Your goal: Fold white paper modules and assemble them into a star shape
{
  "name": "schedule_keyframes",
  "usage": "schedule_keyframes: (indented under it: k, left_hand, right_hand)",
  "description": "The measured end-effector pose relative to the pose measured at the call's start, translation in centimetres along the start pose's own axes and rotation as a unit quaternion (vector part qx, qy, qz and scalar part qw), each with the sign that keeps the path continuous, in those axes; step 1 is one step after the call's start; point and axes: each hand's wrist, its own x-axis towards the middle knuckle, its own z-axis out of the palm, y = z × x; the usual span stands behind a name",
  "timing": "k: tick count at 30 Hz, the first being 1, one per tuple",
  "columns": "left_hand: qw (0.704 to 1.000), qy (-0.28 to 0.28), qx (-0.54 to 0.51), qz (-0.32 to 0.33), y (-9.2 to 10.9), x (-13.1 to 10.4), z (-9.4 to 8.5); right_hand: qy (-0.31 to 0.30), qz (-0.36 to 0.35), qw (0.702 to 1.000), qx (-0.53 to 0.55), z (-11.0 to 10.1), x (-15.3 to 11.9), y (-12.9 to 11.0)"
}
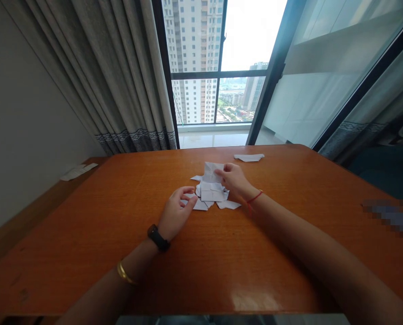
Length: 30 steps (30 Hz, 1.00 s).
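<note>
My right hand (234, 179) pinches the right edge of a creased white sheet of paper (210, 172) between thumb and fingers. Below that sheet lies a small pile of folded white paper pieces (212, 192), with flaps and pointed ends sticking out to several sides. Just left of the pile is my left hand (178, 210), its fingers curved and the thumb apart from them, nothing visibly held. Its fingertips are over a flat white piece (200, 205) at the pile's lower left; whether they touch it I cannot tell.
The brown wooden table (120, 271) reaches to a window. Another folded paper strip (249, 158) lies near its far edge. At the far left, white paper (78, 172) rests on a lower ledge by the wall. A blurred-out object (396, 219) is at the right edge.
</note>
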Motion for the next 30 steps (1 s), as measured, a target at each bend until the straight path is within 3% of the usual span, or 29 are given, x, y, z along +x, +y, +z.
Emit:
schedule_keyframes:
  k: [2,4,6,7,8,11,13,16,22,27,30]
  left_hand:
    - [0.988,-0.007,-0.146,-0.039,0.3,-0.1,0.2]
    - [0.956,-0.063,-0.277,-0.079,0.9,-0.3,0.4]
    - [0.917,-0.124,-0.355,-0.135,1.4,-0.6,0.5]
    - [0.902,-0.131,-0.375,-0.168,1.6,-0.7,0.5]
    - [0.893,-0.118,-0.385,-0.201,1.7,-0.7,0.5]
    - [0.882,-0.029,-0.388,-0.267,1.6,-0.5,0.3]
    - [0.873,0.004,-0.393,-0.289,1.2,-0.1,0.2]
    - [0.856,0.012,-0.406,-0.319,0.9,0.3,0.2]
    - [0.844,0.001,-0.418,-0.337,1.2,0.3,0.3]
    - [0.834,-0.037,-0.423,-0.352,1.1,0.1,0.3]
    - [0.821,-0.06,-0.442,-0.357,0.8,0.1,0.4]
  right_hand:
    - [-0.068,-0.01,0.995,0.074,-0.9,-1.8,-1.0]
    - [-0.182,-0.019,0.97,0.162,-1.3,-3.7,-1.8]
    - [-0.276,-0.024,0.94,0.199,-1.2,-4.9,-2.1]
    - [-0.285,-0.025,0.941,0.181,-1.0,-5.1,-2.0]
    - [-0.266,-0.035,0.952,0.146,-0.9,-5.1,-1.8]
    - [-0.122,-0.127,0.984,-0.037,-0.8,-4.0,-0.1]
    - [-0.066,-0.196,0.965,-0.164,-0.7,-2.9,1.3]
    - [-0.065,-0.219,0.941,-0.25,-0.2,-2.0,2.8]
    - [-0.046,-0.173,0.966,-0.185,-0.4,-1.5,3.0]
    - [-0.074,-0.087,0.992,-0.057,-2.1,-1.3,1.3]
    - [0.014,-0.157,0.987,-0.003,-2.4,-2.8,-0.7]
